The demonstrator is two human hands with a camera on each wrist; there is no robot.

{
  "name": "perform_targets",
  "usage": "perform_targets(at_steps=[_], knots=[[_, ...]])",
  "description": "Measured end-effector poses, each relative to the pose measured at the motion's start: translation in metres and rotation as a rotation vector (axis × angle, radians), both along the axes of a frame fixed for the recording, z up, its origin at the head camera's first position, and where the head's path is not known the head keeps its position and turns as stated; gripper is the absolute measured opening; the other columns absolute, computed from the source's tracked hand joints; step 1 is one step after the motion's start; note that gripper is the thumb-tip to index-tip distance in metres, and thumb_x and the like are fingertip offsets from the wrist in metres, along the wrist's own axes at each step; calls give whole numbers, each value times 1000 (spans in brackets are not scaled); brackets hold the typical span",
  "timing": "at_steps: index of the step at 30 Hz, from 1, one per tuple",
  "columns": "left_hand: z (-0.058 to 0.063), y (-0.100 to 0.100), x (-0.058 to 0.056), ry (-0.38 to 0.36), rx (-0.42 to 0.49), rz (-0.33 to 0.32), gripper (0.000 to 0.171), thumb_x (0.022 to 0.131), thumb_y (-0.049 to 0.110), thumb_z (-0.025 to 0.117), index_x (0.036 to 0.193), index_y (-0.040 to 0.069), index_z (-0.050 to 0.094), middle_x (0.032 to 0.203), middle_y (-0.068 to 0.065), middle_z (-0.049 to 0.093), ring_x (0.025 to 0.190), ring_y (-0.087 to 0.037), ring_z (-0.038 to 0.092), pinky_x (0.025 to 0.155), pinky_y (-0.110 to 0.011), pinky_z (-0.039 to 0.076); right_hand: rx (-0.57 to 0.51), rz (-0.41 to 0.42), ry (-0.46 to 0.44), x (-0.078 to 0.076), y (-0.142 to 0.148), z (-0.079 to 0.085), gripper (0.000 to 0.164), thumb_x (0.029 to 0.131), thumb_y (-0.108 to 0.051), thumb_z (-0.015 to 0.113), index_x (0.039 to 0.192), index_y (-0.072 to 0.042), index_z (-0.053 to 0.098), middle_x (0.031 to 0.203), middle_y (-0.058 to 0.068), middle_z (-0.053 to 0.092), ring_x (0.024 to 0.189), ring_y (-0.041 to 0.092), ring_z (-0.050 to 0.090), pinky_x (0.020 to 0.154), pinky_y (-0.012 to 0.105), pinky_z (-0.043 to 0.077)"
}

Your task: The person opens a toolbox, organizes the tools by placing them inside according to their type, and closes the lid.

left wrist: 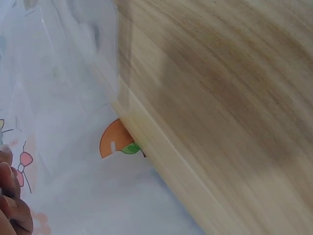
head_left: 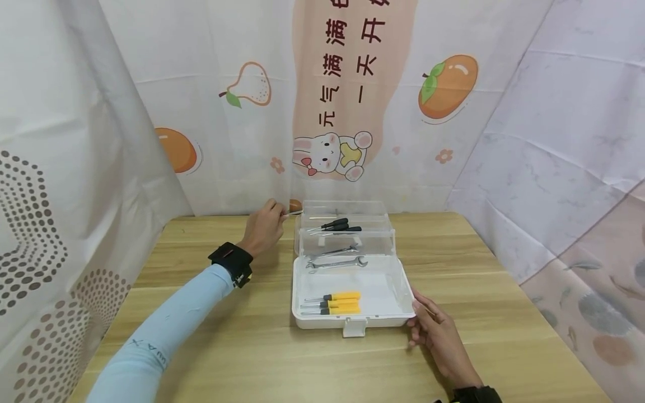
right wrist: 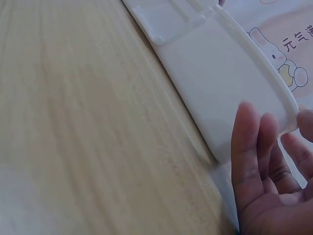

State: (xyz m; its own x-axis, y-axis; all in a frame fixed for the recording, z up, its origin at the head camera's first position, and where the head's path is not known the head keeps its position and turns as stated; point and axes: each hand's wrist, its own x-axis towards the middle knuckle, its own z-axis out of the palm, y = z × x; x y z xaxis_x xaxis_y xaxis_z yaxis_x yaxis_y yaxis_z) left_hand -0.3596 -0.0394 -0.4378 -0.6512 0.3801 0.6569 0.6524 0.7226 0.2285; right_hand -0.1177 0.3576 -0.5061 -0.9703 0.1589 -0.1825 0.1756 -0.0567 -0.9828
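Note:
A white toolbox (head_left: 353,322) stands open, its clear lid (head_left: 347,208) tipped back. My left hand (head_left: 264,226) is beside the lid's far left corner and pinches a slim, pale, silvery rod-like tool (head_left: 294,213); its exact kind is too small to tell. My right hand (head_left: 435,330) grips the toolbox's front right corner, thumb at the rim. Yellow-handled screwdrivers (head_left: 344,302) lie in the front left of the box. Behind them is a wrench (head_left: 337,263). Several black-handled screwdrivers (head_left: 335,225) rest in the clear compartment.
The wooden table (head_left: 242,341) extends around the box. A printed curtain (head_left: 216,140) hangs right behind the table's far edge, with further cloth on both sides. A white latch (head_left: 355,327) hangs from the box's front.

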Motion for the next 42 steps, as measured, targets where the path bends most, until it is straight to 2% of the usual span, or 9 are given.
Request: perform_targets(at_steps=[20, 24, 32, 37, 42], knots=[[4, 14, -8, 39, -35, -12, 7, 93, 3, 74, 97, -2, 70, 90, -11, 60, 69, -23, 64, 55, -36, 53, -18, -15, 2, 1, -1, -3, 58, 105, -34, 61, 155, -10, 44, 88, 9, 62, 62, 12, 54, 59, 35, 59], [5, 18, -10, 31, -45, -17, 7, 95, 5, 72, 98, -2, 70, 90, -11, 59, 69, -23, 63, 56, -36, 53, -16, -28, -6, 0, -1, -2, 58, 105, -34, 62, 155, -11, 45, 88, 9, 61, 61, 12, 54, 59, 35, 59], [7, 24, -13, -7, -82, -7, 10, 99, 5, 66, 104, -2, 70, 88, -9, 54, 61, -19, 52, 53, -31, 45, -10, -35, -6, -1, -1, -3, 57, 104, -34, 62, 154, -11, 46, 89, 9, 61, 61, 12, 54, 59, 35, 59], [9, 27, -14, -22, -78, -25, 9, 99, 2, 65, 105, -2, 70, 90, -9, 56, 65, -20, 54, 55, -32, 46, -8, -19, 7, 0, -1, -3, 57, 105, -33, 61, 155, -10, 44, 89, 9, 61, 62, 12, 54, 59, 35, 59], [11, 30, -15, 1, -57, -47, 5, 98, 1, 66, 101, -1, 70, 91, -11, 58, 66, -22, 56, 57, -34, 49, -10, -16, 17, 0, -1, -3, 56, 105, -32, 60, 155, -10, 45, 88, 9, 61, 61, 11, 54, 59, 35, 59]])
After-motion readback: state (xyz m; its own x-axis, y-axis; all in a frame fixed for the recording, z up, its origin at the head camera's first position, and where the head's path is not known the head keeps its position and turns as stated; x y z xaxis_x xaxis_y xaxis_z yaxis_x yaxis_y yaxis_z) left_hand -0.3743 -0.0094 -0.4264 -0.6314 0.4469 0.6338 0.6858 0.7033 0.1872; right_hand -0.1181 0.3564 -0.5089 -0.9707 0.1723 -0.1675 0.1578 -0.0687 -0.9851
